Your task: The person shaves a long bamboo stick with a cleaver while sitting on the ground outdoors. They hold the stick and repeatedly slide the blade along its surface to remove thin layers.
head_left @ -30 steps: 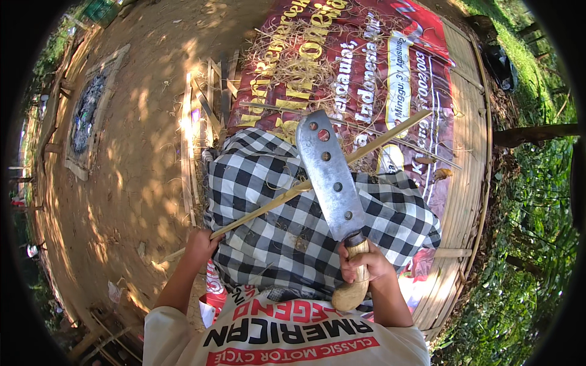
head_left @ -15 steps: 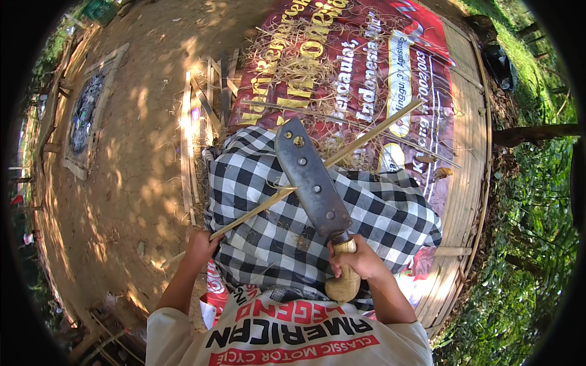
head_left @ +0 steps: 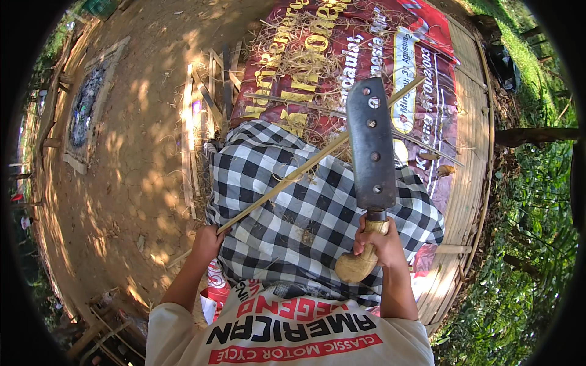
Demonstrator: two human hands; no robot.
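My right hand [head_left: 379,241] is wrapped round the curved wooden handle of a machete [head_left: 372,146]. Its broad dark blade, pierced by several holes, points away from me and covers part of a long, thin bamboo strip [head_left: 287,181]. The strip runs slantwise from the lower left to the upper right. Near its lower end, my left hand [head_left: 208,243] is closed on it. Beneath both lies a black-and-white checked cloth [head_left: 268,177], spread over my lap.
A red printed banner [head_left: 244,91] with curly shavings [head_left: 311,55] covers a bamboo platform [head_left: 473,140]. Thin strips [head_left: 293,102] lie on it. Wooden slats [head_left: 207,97] stand at its left edge. On the dirt ground is a framed ash pit [head_left: 88,107]. Green plants [head_left: 519,226] grow at right.
My right hand has swung the machete rightward and along the bamboo strip toward its far end, turning the blade more upright. My left hand has stayed nearly in place.
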